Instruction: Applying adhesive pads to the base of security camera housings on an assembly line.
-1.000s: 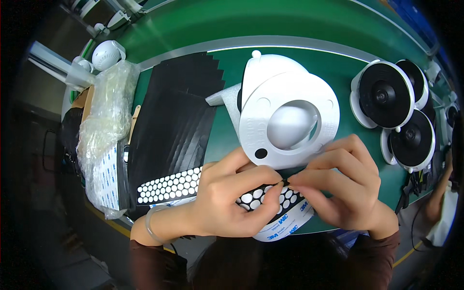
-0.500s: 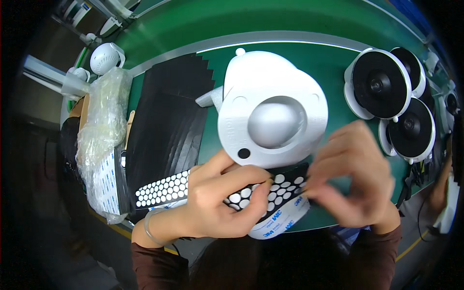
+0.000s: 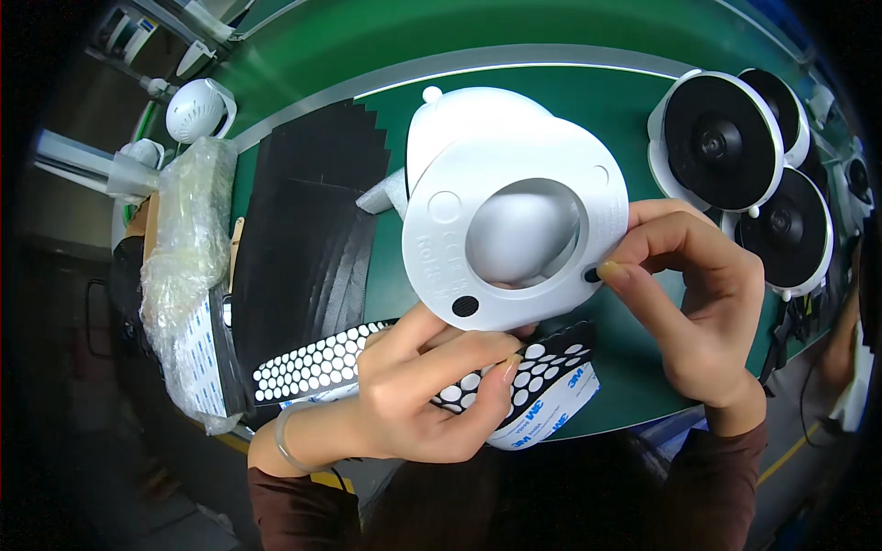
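My left hand (image 3: 436, 390) is closed on a black sheet (image 3: 531, 378) covered with white round dots, pinched between thumb and fingers. Under that sheet lies a white backing sheet with blue print (image 3: 551, 413). Just above stands a white plastic housing (image 3: 427, 234) with a ring-shaped base, a large round opening and a domed part behind it. One black round pad (image 3: 466, 306) sits on the lower left of the base. At its lower right edge, my right hand (image 3: 698, 303) pinches a second black round pad (image 3: 592, 275) against the rim, thumb on top. The other fingertips are partly hidden.
Several white housings with black round faces (image 3: 721, 142) stand at the right. A stack of black sheets (image 3: 308, 211) lies left of centre, beside a clear plastic-wrapped bundle (image 3: 197, 248) and a wooden stick (image 3: 236, 253). A small white device (image 3: 196, 112) sits at the far left.
My right hand has moved up from the dotted sheet to the base's edge, carrying a black pad. The housing has shifted and tilted slightly. My left hand keeps its hold on the sheet.
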A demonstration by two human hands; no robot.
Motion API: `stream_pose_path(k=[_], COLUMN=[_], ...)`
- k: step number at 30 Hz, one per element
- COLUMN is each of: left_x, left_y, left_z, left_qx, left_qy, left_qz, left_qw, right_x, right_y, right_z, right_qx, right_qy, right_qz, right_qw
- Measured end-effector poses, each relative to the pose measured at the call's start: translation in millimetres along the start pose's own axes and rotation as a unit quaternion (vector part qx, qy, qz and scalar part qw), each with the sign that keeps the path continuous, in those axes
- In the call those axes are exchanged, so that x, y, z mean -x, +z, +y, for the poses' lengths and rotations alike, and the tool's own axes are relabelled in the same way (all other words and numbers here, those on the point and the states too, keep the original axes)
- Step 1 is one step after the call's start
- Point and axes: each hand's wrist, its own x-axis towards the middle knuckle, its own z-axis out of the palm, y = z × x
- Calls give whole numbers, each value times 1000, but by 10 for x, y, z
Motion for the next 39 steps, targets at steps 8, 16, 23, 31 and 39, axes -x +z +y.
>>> stream_pose_path(k=[8,16,23,31,39], left_x=[24,25,10,48,57], left_y=[12,14,44,27,41], left_z=[11,5,-13,-4,14], left_qx=[-7,6,4,15,7], left_qy=[-10,-10,-18,-11,-11], left_qz=[9,9,19,24,50], left_qw=[1000,1000,1000,1000,999], right_x=[-1,5,-34,-54,36], right_y=[-2,10,1,36,-8], right_z=[-8,-29,6,-27,-166], right_qx=[53,39,63,-105,222], right_qy=[-30,-9,-27,71,-238], right_qz=[-4,6,5,37,-71], right_qw=[998,999,998,991,943])
